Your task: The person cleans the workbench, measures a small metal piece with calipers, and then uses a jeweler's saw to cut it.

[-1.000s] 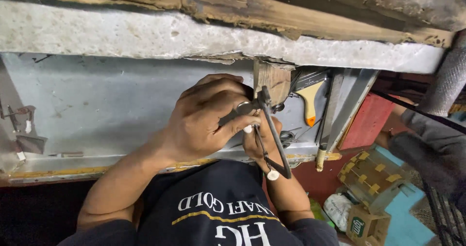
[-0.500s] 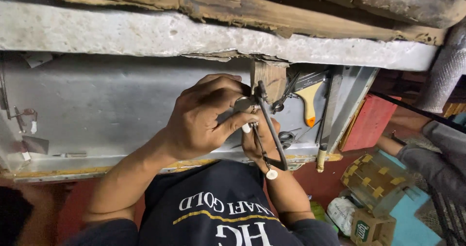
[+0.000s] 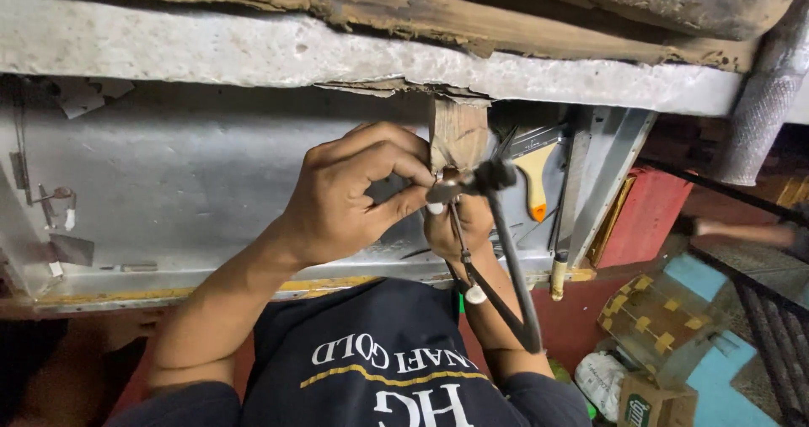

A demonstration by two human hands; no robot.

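Observation:
My left hand [image 3: 350, 195] is raised in front of a grey sheet-metal panel [image 3: 168, 183], its thumb and fingers pinched on the head end of dark long-handled pliers [image 3: 493, 178]. The pliers' two handles hang down free, one ending in a white tip [image 3: 476, 294]. My right hand [image 3: 459, 225] is curled just behind the tool, right under a small wooden block [image 3: 458, 132] that sticks down from the concrete ledge [image 3: 253, 48]. What the right fingers hold is hidden.
A yellow-handled scraper [image 3: 535, 183] leans against the panel to the right. Further right are a red box [image 3: 642, 216], cardboard boxes [image 3: 653, 317], a blue surface [image 3: 720, 368] and a corrugated hose [image 3: 763, 115]. Another person's hand [image 3: 729, 229] reaches in at right.
The pliers' head has shifted slightly right and lower with both hands. The other person's sleeve at the right has drawn back toward the edge.

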